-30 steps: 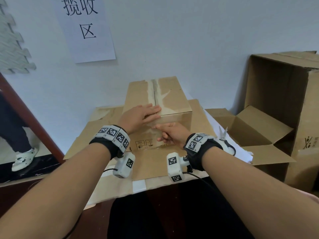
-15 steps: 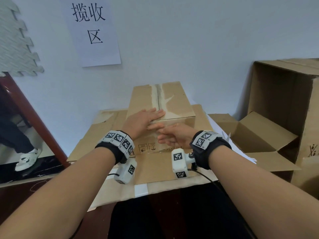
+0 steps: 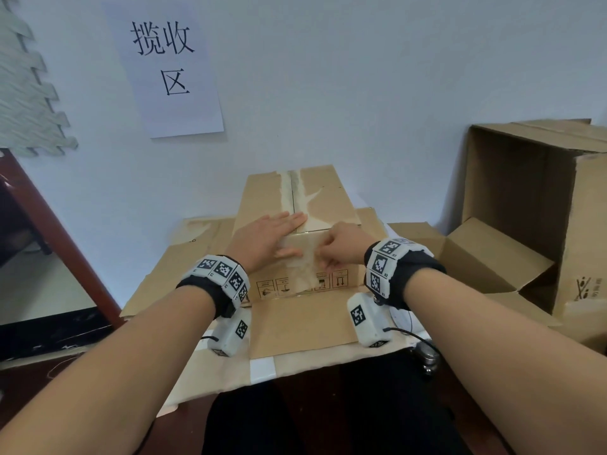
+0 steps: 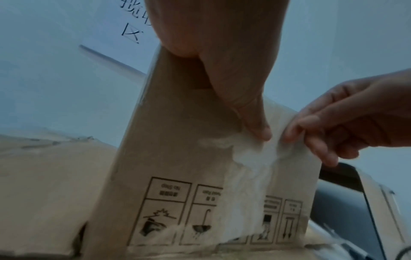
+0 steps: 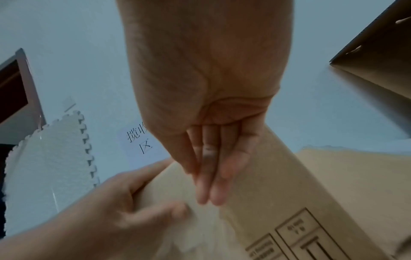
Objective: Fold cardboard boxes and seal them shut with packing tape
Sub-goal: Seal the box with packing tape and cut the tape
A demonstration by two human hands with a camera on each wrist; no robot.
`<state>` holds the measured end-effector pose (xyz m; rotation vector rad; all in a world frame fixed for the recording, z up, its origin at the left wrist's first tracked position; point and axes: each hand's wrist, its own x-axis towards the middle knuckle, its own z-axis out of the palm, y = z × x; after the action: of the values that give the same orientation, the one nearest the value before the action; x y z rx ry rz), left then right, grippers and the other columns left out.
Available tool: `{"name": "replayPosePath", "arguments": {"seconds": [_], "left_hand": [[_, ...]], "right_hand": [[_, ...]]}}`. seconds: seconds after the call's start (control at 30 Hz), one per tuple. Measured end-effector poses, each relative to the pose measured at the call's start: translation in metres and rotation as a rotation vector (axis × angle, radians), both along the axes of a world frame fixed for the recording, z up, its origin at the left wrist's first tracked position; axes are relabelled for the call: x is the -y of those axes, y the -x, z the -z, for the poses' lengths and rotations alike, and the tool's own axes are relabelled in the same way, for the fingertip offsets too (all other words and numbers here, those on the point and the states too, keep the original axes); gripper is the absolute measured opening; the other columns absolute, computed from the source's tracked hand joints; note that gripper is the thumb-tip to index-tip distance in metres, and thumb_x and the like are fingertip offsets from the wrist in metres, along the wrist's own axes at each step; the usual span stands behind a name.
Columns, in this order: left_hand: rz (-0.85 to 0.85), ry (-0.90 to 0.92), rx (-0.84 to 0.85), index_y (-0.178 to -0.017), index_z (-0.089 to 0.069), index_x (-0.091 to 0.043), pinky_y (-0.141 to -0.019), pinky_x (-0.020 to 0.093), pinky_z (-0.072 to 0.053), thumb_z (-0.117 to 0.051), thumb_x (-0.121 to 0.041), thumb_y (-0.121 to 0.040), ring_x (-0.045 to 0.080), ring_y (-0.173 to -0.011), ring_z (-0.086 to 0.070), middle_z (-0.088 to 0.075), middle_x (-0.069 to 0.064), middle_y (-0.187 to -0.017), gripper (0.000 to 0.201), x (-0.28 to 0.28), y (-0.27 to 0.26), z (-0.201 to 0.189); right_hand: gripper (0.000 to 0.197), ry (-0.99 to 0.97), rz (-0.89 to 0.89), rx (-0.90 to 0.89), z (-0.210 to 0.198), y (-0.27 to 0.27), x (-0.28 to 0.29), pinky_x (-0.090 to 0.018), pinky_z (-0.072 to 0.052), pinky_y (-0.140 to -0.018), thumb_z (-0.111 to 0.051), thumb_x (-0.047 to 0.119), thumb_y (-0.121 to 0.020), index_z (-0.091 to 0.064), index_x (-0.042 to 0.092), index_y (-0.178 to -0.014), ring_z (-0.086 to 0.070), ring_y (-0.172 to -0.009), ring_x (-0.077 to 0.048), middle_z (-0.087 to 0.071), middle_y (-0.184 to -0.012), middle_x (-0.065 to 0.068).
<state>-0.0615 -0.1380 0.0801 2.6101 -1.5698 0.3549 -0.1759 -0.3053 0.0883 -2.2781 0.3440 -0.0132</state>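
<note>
Box [image 3: 297,224] is sitting closed on flat cardboard [image 3: 295,326], its near face turned to the person, with pale torn strips running along its top seam and down that near face. Left hand [image 3: 262,239] is lying flat across the box's near top edge, fingers straight and reaching toward the seam, while the thumb [image 4: 255,123] is pressing down on the near face, just above the torn patch [image 4: 251,163]. Right hand [image 3: 341,247] is resting against the near face of the box just beside the left thumb; in the right wrist view its fingers [image 5: 211,176] are lying straight and close together, tips touching the cardboard, gripping nothing. Whether clear tape is lying under those fingertips is hard to tell, since the patch is blurring into the cardboard and no tape edge is showing plainly. Handling symbols [image 3: 279,287] are showing along the bottom of the box's near face, partly covered by the patch. Right of the box, a bigger open carton [image 3: 525,205] is standing on its side, cut off by the frame edge. Behind the box, a paper sign [image 3: 167,67] is hanging on the wall.
</note>
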Motion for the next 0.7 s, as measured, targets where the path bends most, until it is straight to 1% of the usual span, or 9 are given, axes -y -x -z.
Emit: {"name": "replayPosePath", "arguments": {"seconds": [0.07, 0.17, 0.23, 0.27, 0.33, 0.4, 0.5, 0.57, 0.7], "left_hand": [[0.035, -0.053, 0.0, -0.155, -0.012, -0.027, -0.12, 0.033, -0.015, -0.059, -0.055, -0.088, 0.008, -0.147, -0.015, -0.009, -0.01, -0.161, 0.087, -0.002, -0.006, 0.001], [0.068, -0.054, -0.111, -0.156, -0.001, -0.026, -0.114, 0.024, -0.015, -0.068, -0.055, -0.08, -0.002, -0.139, -0.014, 0.006, -0.012, -0.162, 0.105, -0.007, -0.012, -0.008], [-0.014, -0.014, -0.219, -0.156, -0.004, -0.03, -0.111, 0.024, -0.022, -0.067, -0.06, -0.079, -0.002, -0.138, -0.019, -0.001, -0.013, -0.162, 0.104, -0.014, -0.018, -0.017], [-0.055, 0.0, -0.22, -0.155, -0.008, -0.03, -0.113, 0.028, -0.025, -0.065, -0.064, -0.078, 0.003, -0.141, -0.023, -0.008, -0.013, -0.162, 0.102, -0.017, -0.021, -0.018], [-0.096, -0.017, -0.182, -0.155, -0.014, -0.032, -0.117, 0.037, -0.025, -0.056, -0.074, -0.075, 0.012, -0.144, -0.026, -0.018, -0.012, -0.16, 0.099, -0.023, -0.027, -0.015], [-0.105, -0.052, -0.122, -0.154, -0.014, -0.034, -0.12, 0.044, -0.016, -0.045, -0.081, -0.072, 0.011, -0.147, -0.017, -0.016, -0.013, -0.16, 0.099, -0.027, -0.029, -0.006], [-0.118, -0.022, -0.085, -0.153, -0.014, -0.038, -0.119, 0.051, -0.012, -0.048, -0.076, -0.078, 0.008, -0.148, -0.011, -0.014, -0.017, -0.16, 0.091, -0.026, -0.029, 0.002], [-0.121, 0.0, -0.111, -0.153, -0.016, -0.039, -0.118, 0.049, -0.016, -0.054, -0.071, -0.08, 0.006, -0.148, -0.01, -0.015, -0.019, -0.159, 0.088, -0.026, -0.027, 0.002], [-0.096, 0.042, -0.177, -0.153, -0.018, -0.037, -0.117, 0.04, -0.021, -0.059, -0.065, -0.082, 0.005, -0.147, -0.009, -0.016, -0.019, -0.159, 0.087, -0.025, -0.024, 0.001]], "right_hand": [[0.015, -0.018, -0.023, 0.129, -0.01, -0.001, 0.0, -0.03, -0.059, -0.076, -0.06, 0.014, -0.087, -0.072, 0.007, -0.081, -0.071, -0.067, -0.015, -0.074, -0.07, -0.003], [0.015, -0.05, -0.044, 0.289, -0.02, -0.005, -0.003, -0.029, -0.058, -0.078, -0.06, 0.015, -0.087, -0.073, 0.009, -0.083, -0.071, -0.068, -0.015, -0.073, -0.07, -0.002], [0.012, 0.03, -0.054, 0.361, -0.019, -0.013, -0.005, -0.03, -0.055, -0.082, -0.061, 0.016, -0.086, -0.071, 0.015, -0.092, -0.067, -0.074, -0.013, -0.071, -0.079, 0.001], [0.015, 0.124, -0.069, 0.378, -0.018, -0.017, -0.006, -0.03, -0.053, -0.084, -0.064, 0.019, -0.084, -0.069, 0.019, -0.098, -0.063, -0.079, -0.011, -0.067, -0.086, 0.004], [0.036, 0.353, -0.113, 0.368, -0.016, -0.027, -0.01, -0.034, -0.045, -0.09, -0.07, 0.033, -0.079, -0.06, 0.026, -0.113, -0.053, -0.091, -0.011, -0.056, -0.102, 0.006], [0.059, 0.529, -0.129, 0.312, -0.014, -0.035, -0.011, -0.038, -0.035, -0.101, -0.07, 0.05, -0.075, -0.049, 0.031, -0.127, -0.046, -0.111, -0.016, -0.048, -0.122, 0.004], [0.077, 0.703, -0.127, 0.196, -0.008, -0.044, -0.007, -0.043, -0.023, -0.109, -0.062, 0.065, -0.074, -0.037, 0.034, -0.14, -0.031, -0.134, -0.022, -0.034, -0.147, 0.004], [0.081, 0.726, -0.143, 0.152, -0.006, -0.049, -0.004, -0.043, -0.019, -0.112, -0.061, 0.065, -0.075, -0.033, 0.033, -0.144, -0.026, -0.139, -0.021, -0.03, -0.151, 0.006], [0.097, 0.861, -0.22, 0.077, -0.001, -0.049, 0.005, -0.043, -0.014, -0.115, -0.075, 0.042, -0.073, -0.016, 0.032, -0.149, -0.015, -0.144, -0.021, -0.014, -0.157, 0.005]]}}
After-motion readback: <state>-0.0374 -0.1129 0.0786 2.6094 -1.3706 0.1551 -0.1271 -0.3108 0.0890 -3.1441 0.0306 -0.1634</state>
